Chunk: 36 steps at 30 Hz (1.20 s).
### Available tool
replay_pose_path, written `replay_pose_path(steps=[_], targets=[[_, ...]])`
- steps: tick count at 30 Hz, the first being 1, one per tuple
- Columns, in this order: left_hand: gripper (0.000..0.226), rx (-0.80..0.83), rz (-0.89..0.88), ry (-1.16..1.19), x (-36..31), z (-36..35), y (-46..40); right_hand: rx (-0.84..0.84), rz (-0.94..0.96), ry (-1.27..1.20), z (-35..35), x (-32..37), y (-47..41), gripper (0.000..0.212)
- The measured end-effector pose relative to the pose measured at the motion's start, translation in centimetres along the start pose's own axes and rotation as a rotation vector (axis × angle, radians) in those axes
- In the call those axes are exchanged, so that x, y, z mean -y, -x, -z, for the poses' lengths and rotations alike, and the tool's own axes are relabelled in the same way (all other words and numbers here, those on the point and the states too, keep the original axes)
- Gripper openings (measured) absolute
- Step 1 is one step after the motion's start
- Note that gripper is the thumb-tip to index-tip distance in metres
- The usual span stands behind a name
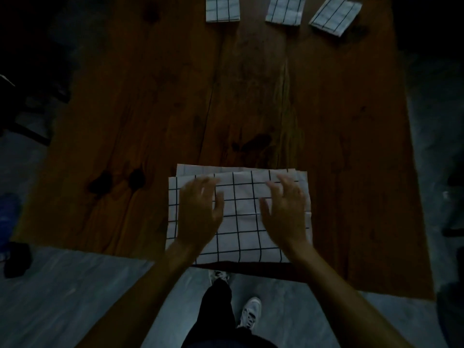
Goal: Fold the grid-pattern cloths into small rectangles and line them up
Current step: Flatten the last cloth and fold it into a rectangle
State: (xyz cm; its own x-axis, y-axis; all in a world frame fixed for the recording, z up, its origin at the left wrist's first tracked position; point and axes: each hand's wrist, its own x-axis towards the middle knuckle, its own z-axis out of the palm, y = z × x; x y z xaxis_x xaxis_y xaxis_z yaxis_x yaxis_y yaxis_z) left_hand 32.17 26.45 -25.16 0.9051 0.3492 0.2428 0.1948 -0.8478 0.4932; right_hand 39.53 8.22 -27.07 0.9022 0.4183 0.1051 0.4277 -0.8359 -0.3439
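Head view: pressing flat on the big grid cloth (238, 217) at the near edge of the wooden table (150, 109). Left hand (200, 212) lying wide, fingers spread, holding nothing. Right hand (283, 212) doing the same just beside it. Cloth looking folded once, top layer a bit short of the far edge. Three small folded cloths (222, 8) waiting in a row far away. Likely smoothing mid-fold; next, probably grabbing one side and folding it over, edges matching.

Wooden table (150, 96) under four grid cloths (241, 222).
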Motion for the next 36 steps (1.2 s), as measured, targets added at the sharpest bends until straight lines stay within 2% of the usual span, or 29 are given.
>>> replay_pose_path(steps=[4, 8, 11, 16, 23, 27, 32, 36], targets=[[0.03, 0.132, -0.014, 0.017, -1.3, -1.3, 5.2, 0.183, 0.116, -0.046, -2.3, 1.6, 5.0, 0.045], [0.041, 0.3, 0.012, -0.07, -1.6, -1.7, 7.7, 0.314, 0.08, 0.024, -3.9, 0.9, 6.3, 0.055], [0.045, 0.378, -0.003, -0.17, -1.4, -1.9, 8.3, 0.328, 0.05, 0.043, -4.2, 0.3, 6.2, 0.063], [0.054, 0.465, 0.003, -0.287, -0.9, -2.7, 8.9, 0.295, 0.003, 0.067, -4.6, -0.1, 6.6, 0.064], [0.068, 0.523, 0.124, -0.291, 0.0, -3.2, 9.4, 0.299, 0.034, 0.102, -5.1, -0.4, 6.4, 0.068], [0.069, 0.449, 0.177, -0.281, 0.6, -3.8, 9.9, 0.248, 0.069, 0.121, -5.0, -0.3, 6.1, 0.068], [0.066, 0.414, 0.049, -0.24, 0.3, -4.7, 9.1, 0.226, 0.089, 0.11, -5.2, 0.5, 7.0, 0.064], [0.071, 0.456, 0.072, -0.255, 1.6, -4.9, 8.9, 0.24, -0.022, 0.108, -5.0, -0.6, 7.8, 0.065]])
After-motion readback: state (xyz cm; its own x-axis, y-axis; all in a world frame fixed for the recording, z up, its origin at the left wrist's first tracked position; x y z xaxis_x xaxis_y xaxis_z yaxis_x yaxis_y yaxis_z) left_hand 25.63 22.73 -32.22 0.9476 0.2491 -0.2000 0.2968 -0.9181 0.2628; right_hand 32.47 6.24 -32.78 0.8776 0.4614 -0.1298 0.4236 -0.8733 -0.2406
